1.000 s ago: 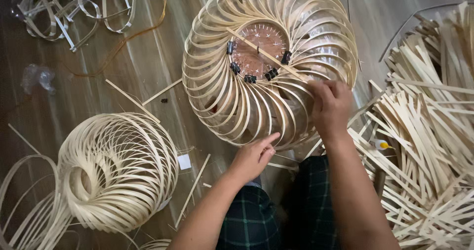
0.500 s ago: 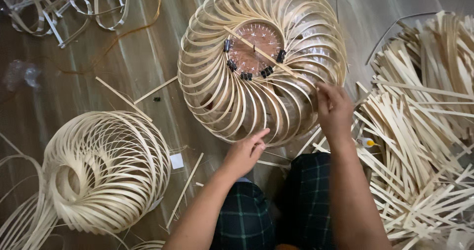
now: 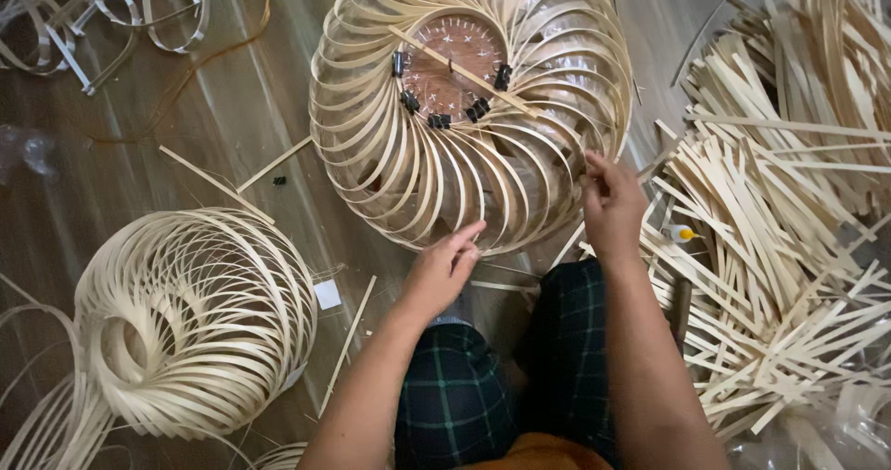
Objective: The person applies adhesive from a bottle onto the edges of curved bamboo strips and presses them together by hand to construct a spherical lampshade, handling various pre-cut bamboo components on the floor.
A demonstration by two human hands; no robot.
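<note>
Knees: I see dark checked trousers (image 3: 455, 396) at the bottom edge, with my forearms reaching out over them.
Left hand: my left hand (image 3: 441, 270) rests at the near rim of the bamboo lampshade (image 3: 469, 108), fingers (image 3: 469, 238) held together and stretched onto the strips, gripping nothing.
Right hand: my right hand (image 3: 613, 206) is at the lampshade's right rim, fingers curled and pinching a strip there.
Lampshade: it lies on the wooden floor (image 3: 232, 108) straight ahead; black clips (image 3: 438, 120) ring its round brown centre.
Around: a second woven shade (image 3: 190, 317) sits to the left, and a heap of loose bamboo strips (image 3: 789, 201) crowds the right.
Far: bent strip loops (image 3: 111, 15) lie at top left.
</note>
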